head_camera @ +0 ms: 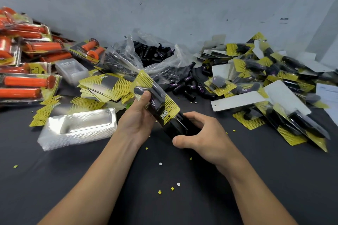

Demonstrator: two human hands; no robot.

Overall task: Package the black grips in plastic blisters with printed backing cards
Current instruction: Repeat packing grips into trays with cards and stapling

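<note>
- Orange grip packs (pixel 27 82) are lying heaped at the far left of the dark table (pixel 164 206).
- Clear empty blisters (pixel 78 128) are sitting stacked nearer the middle, with yellow backing cards (pixel 108 86) lying fanned just behind.
- Left hand (pixel 139 115) is gripping the upper half of a blister pack (pixel 161 107) holding black grips (pixel 140 90), thumb pressing on its front.
- Right hand (pixel 203 133) is curling round the pack's lower end, above the table.
- Finished black packs (pixel 274 87) are lying heaped at the right.

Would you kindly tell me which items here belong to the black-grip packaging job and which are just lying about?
Job: held pack, loose black grips, backing cards, empty blisters, finished black packs.
Lying about: orange grip packs, paper punchings.
</note>
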